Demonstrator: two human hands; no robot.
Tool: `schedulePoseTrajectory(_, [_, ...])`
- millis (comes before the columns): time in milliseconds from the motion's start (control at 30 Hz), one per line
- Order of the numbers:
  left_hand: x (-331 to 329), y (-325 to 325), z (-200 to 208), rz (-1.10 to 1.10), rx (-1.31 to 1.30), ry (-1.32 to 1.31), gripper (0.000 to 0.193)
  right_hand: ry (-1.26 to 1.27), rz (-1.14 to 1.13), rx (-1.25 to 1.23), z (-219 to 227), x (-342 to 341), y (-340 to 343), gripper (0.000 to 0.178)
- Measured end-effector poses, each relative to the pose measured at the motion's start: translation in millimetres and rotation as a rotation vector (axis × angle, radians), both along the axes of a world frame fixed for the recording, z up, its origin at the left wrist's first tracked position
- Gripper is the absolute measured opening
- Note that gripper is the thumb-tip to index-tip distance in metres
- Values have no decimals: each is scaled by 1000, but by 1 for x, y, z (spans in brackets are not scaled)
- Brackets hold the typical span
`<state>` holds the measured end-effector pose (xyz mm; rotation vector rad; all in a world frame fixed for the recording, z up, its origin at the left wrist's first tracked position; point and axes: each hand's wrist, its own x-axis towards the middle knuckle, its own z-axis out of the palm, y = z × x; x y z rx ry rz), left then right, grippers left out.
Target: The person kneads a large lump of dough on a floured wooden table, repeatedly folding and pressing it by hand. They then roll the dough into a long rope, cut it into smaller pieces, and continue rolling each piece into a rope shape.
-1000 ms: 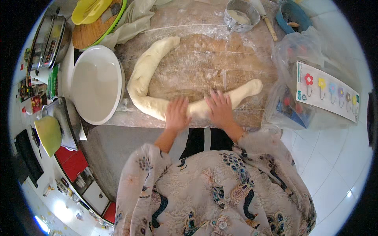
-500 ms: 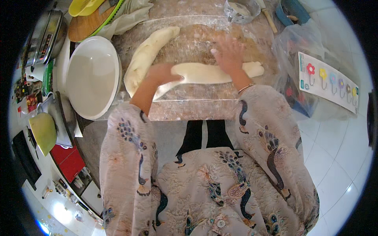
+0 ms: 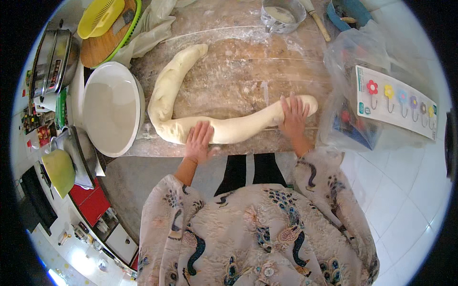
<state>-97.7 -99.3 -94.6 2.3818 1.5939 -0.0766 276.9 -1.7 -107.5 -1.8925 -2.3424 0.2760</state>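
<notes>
A long, thick roll of pale dough [image 3: 243, 125] lies on a floured wooden board [image 3: 229, 66]. It bends at the lower left, with one arm running up and away and the other reaching right. My left hand [image 3: 198, 142] rests flat on the near stretch, just right of the bend, fingers extended. Close to the right end, my right hand [image 3: 294, 119] lies over the dough with its fingers spread, and the rounded tip shows beyond it. Neither hand grips the dough; both press on it from above.
Left of the board stands a large white basin [image 3: 138, 112]. Behind it are a yellow basket [image 3: 98, 21] and a round wooden board. A clear bowl [image 3: 282, 18] and a brush-like handled tool [image 3: 318, 24] sit at the back. Plastic bags and a card of flower hooks [image 3: 396, 100] lie right.
Both hands have come nearer to me, and the right-hand stretch of dough has rolled toward the board's near edge. The view has shifted slightly.
</notes>
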Motion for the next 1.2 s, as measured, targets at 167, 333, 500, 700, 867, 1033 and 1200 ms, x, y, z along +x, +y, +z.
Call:
schedulePoseTrajectory(167, [20, 102, 11, 340, 49, -153, 84, -120, -52, 43, -1, -13, 111, 71])
schedulePoseTrajectory(333, [6, 175, 18, 547, 241, -484, 55, -50, 34, 88, 46, -90, 166, 58])
schedulePoseTrajectory(500, [34, 190, 7, 664, 328, -301, 43, 226, 226, 123, 34, -230, 127, 55])
schedulePoseTrajectory(700, [32, 65, 14, 447, -25, -20, 54, 182, 360, -129, 32, -178, 6, 55])
schedulePoseTrajectory(867, [30, -3, 33, 184, 1, -130, 84, 179, 446, -88, 13, -109, -70, 61])
schedulePoseTrajectory(1033, [22, 72, 37, 183, -254, -25, 85, 227, 387, 84, 6, -161, 39, 67])
schedulePoseTrajectory(1200, [2, 126, 60, 170, -77, -122, 65, 535, 7, 62, -1, -197, 117, 67])
